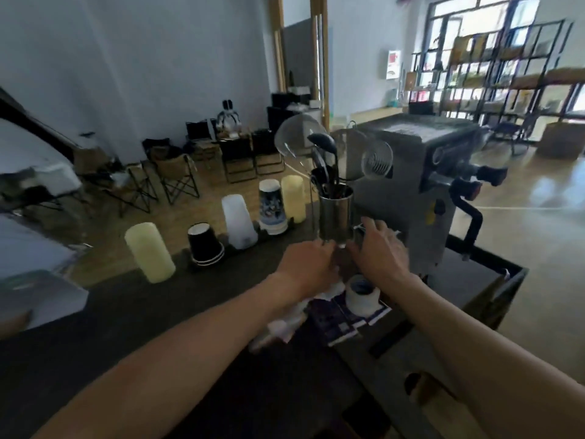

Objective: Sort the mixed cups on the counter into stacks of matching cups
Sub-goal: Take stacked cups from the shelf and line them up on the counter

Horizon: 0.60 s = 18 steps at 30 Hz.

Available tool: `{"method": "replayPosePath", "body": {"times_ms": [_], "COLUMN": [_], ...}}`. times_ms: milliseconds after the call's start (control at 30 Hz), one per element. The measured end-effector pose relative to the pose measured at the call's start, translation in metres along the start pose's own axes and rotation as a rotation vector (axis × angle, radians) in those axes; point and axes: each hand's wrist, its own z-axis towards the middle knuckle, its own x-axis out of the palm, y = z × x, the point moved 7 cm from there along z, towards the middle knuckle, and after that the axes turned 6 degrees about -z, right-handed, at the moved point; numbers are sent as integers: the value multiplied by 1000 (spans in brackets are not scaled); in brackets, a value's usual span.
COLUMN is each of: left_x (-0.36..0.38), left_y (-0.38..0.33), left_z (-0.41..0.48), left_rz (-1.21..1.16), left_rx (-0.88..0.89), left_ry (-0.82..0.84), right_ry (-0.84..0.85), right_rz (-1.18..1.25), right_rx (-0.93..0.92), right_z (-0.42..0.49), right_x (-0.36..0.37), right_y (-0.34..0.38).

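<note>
Upside-down cup stacks stand in a row along the counter's far edge: a pale yellow stack [149,252], a black stack [205,245], a frosted white stack [239,221], a blue printed stack [272,206] and a second pale yellow stack [293,198]. A single white cup [361,295] stands upright below my right wrist. My left hand [305,267] and my right hand [378,248] meet at the foot of a metal utensil holder [335,213]. Something small and clear shows between the fingers, too blurred to identify.
A steel espresso machine [411,191] stands right of the holder, on a dark tray [493,267]. Blue printed sleeves [338,323] and crumpled white plastic [285,324] lie under my forearms. A white box [41,299] sits at the counter's left. Folding chairs stand beyond.
</note>
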Motion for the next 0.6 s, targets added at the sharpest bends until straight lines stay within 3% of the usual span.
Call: {"method": "replayPosePath", "body": {"times_ms": [233, 367, 600], "left_x": [-103, -151, -197], "left_y": [74, 125, 205], "left_z": [-115, -196, -359], "left_rz": [130, 129, 182], "left_rx": [-153, -321, -640], "left_ry": [-117, -220, -217], "right_ry": [67, 79, 165], "right_rz": [19, 85, 209], "right_rx": [-245, -432, -747], "right_z": [-43, -83, -175], "right_x": [-10, -13, 5], "right_y": [147, 258, 397]}}
